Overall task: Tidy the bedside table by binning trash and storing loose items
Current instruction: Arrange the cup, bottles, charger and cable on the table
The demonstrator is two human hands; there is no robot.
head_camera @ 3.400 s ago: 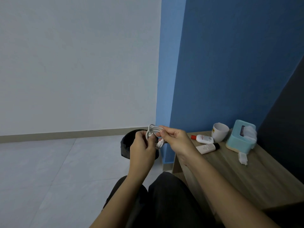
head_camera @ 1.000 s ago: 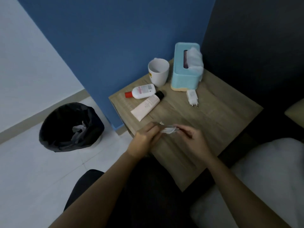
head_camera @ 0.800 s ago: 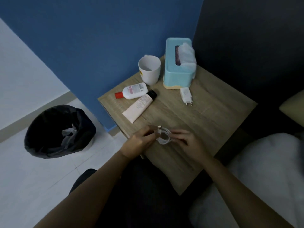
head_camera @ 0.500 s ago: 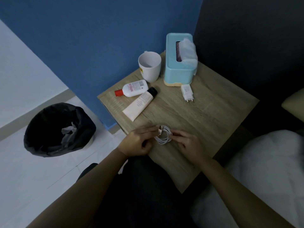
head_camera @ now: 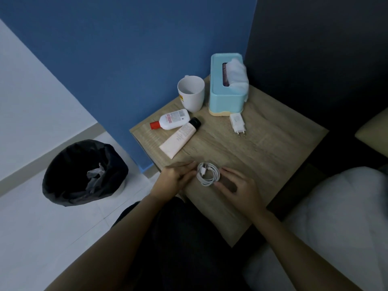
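Observation:
A coiled white cable (head_camera: 208,174) lies flat on the wooden bedside table (head_camera: 262,156) near its front corner. My left hand (head_camera: 175,179) rests just left of the coil, fingertips beside it, holding nothing. On the other side, my right hand (head_camera: 237,186) hovers with spread fingers and is off the cable. Farther back lie a white charger plug (head_camera: 237,123), a pink tube with a black cap (head_camera: 180,139) and a small white bottle with a red cap (head_camera: 171,122). A white mug (head_camera: 191,95) and a teal tissue box (head_camera: 227,82) stand at the rear.
A black-lined bin (head_camera: 84,172) with crumpled tissue inside stands on the pale floor left of the table. A blue wall backs the table, a dark panel rises on the right, and white bedding (head_camera: 336,217) lies at lower right.
The coiled cable, held in both hands earlier, now lies on the table. Both hands have let go and drawn slightly apart from it.

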